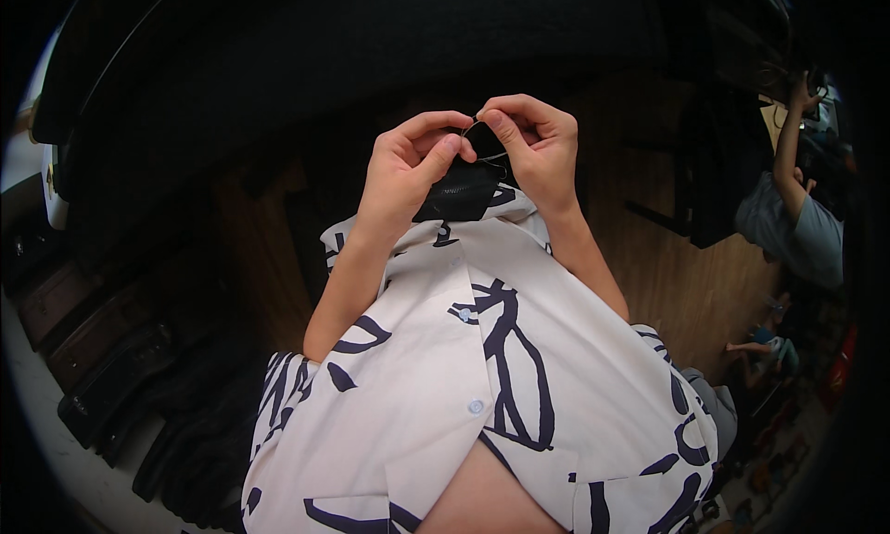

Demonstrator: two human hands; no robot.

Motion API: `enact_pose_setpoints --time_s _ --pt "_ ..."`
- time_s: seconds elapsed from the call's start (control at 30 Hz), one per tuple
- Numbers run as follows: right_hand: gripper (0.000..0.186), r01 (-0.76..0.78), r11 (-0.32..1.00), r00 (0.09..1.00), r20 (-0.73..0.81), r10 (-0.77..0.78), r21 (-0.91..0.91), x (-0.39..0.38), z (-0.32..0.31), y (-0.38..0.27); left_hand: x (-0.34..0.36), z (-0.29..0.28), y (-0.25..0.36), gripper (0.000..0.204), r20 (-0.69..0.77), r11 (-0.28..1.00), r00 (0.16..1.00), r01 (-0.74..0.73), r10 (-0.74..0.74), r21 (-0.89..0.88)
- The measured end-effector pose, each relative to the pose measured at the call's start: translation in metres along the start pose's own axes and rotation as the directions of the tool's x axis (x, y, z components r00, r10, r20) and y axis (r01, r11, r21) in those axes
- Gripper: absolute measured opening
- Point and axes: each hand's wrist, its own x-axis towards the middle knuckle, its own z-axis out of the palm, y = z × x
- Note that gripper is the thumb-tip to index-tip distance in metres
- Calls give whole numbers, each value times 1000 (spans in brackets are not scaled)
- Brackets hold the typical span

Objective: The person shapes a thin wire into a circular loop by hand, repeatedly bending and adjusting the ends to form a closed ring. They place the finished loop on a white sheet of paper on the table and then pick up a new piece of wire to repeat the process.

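My left hand [404, 163] and my right hand [540, 149] meet above my lap, fingertips close together. Between them runs a thin, pale, wire-like strand [493, 157], bent into a small loop. Thumb and forefinger of the right hand pinch it near a tiny dark bit at the top. The left thumb and fingers are closed on the strand's other side. What kind of strand it is, I cannot make out. Below the fingers a black mesh-like piece [459, 193] lies on my lap, against my white shirt [426, 349] with dark line drawings.
A large dark surface [371, 33] fills the area ahead. Several dark cases [102, 349] stand in a row at the left. Brown wooden floor [649, 265] shows at the right, with a dark chair-like frame [686, 191]. Farther right another person in grey [788, 228] reaches up.
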Motion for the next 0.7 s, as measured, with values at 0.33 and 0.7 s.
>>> enact_pose_setpoints --time_s 0.33,0.7 --pt "4 123 976 992 -11 -127 -177 3 5 -13 2 11 -5 19 -45 962 983 -165 179 219" --pt "4 169 958 986 36 -165 -230 2 4 -13 2 11 -8 16 -79 894 960 -216 267 391"
